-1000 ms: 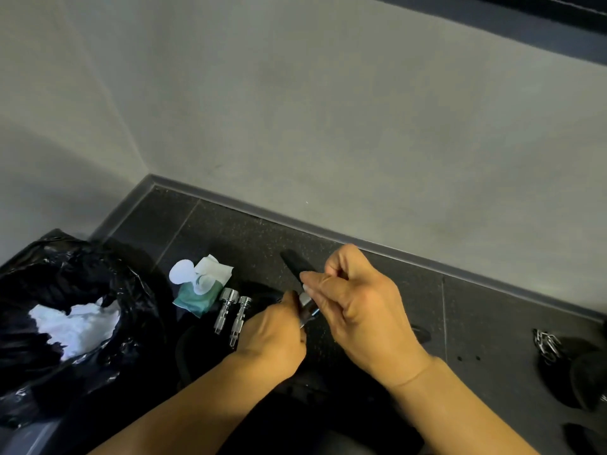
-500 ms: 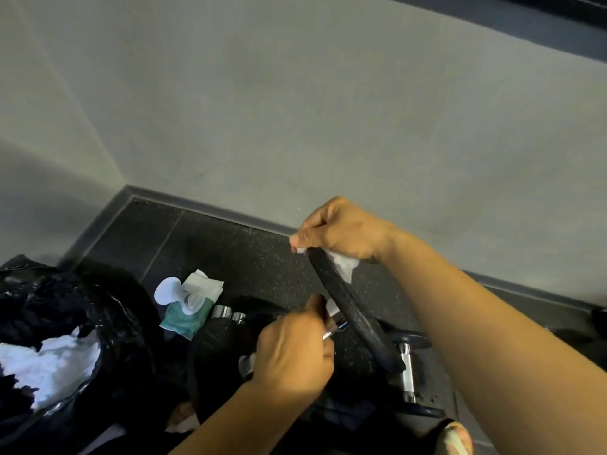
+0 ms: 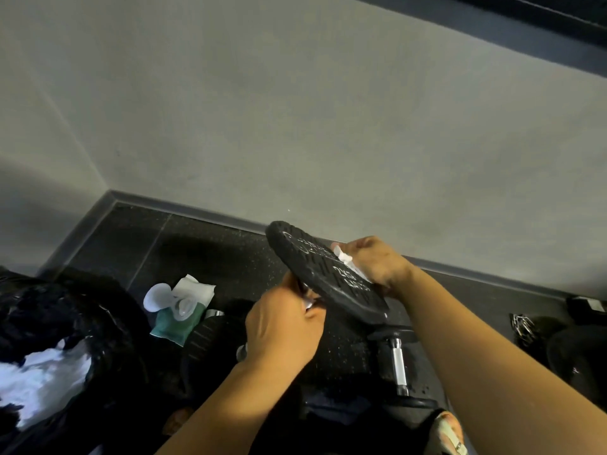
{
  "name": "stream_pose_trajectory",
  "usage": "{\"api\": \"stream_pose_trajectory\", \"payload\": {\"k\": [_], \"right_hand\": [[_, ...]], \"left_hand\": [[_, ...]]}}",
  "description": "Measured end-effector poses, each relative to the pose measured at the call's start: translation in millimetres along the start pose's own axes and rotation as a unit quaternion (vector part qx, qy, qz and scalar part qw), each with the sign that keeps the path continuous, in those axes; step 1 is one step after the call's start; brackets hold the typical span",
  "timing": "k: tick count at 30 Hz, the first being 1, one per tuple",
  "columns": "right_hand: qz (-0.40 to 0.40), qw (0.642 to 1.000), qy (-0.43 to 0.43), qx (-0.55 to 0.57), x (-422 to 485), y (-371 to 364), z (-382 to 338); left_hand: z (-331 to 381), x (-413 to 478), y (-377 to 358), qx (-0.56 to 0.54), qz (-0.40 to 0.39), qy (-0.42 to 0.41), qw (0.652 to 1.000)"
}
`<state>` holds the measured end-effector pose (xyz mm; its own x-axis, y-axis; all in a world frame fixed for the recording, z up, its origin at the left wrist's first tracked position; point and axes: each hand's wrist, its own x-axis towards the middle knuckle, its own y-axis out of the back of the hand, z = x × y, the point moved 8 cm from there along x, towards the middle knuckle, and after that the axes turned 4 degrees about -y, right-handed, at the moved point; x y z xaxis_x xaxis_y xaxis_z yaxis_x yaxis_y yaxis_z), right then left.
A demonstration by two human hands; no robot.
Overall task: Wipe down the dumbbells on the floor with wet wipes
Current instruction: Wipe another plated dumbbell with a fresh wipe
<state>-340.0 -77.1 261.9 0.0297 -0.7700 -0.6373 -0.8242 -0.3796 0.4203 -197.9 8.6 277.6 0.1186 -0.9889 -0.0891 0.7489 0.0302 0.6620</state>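
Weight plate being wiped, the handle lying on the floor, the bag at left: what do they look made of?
Weight plate: black, matte, pebbled, raised lettering; probably rubber-coated or painted iron. Handle: bright shiny cylinder, likely chromed steel. Bag: black, glossy, crinkled; thin plastic film.

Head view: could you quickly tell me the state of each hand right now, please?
Left hand: closed, gripping the lifted dumbbell by its bar.
Right hand: closed, holding a wet wipe against the dumbbell's plate.

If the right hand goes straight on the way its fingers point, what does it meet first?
The plate: the right hand holds a wipe on its face and would slide along it; beyond its rim, probably the wall.
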Motion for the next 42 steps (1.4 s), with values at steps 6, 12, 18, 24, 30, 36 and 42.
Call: {"api": "stream_pose_trajectory", "payload": {"k": [6, 12, 18, 24, 30, 36, 42], "right_hand": [[0.026, 0.984, -0.049, 0.171, -12, 2, 20], [0.104, 0.962, -0.066, 0.242, -34, 5, 24], [0.073, 0.951, -0.012, 0.299, -64, -12, 21], [0.196, 0.912, 0.128, 0.338, -86, 24, 5], [0.160, 0.923, 0.310, 0.163, -108, 21, -56], [0.171, 0.926, 0.321, -0.099, -99, -10, -66], [0.176, 0.954, 0.206, -0.128, -41, 13, -33]], "left_hand": [[-15, 4, -4, -0.127, 0.019, 0.041, 0.991], [-19, 8, -1, -0.166, 0.041, 0.062, 0.983], [-33, 20, 7, -0.192, 0.071, 0.102, 0.973], [-39, 21, 11, -0.195, 0.085, 0.093, 0.973], [-38, 23, 7, -0.181, 0.069, 0.042, 0.980], [-33, 21, 0, -0.187, 0.026, 0.028, 0.982], [-38, 15, -2, -0.206, 0.003, 0.052, 0.977]]}}
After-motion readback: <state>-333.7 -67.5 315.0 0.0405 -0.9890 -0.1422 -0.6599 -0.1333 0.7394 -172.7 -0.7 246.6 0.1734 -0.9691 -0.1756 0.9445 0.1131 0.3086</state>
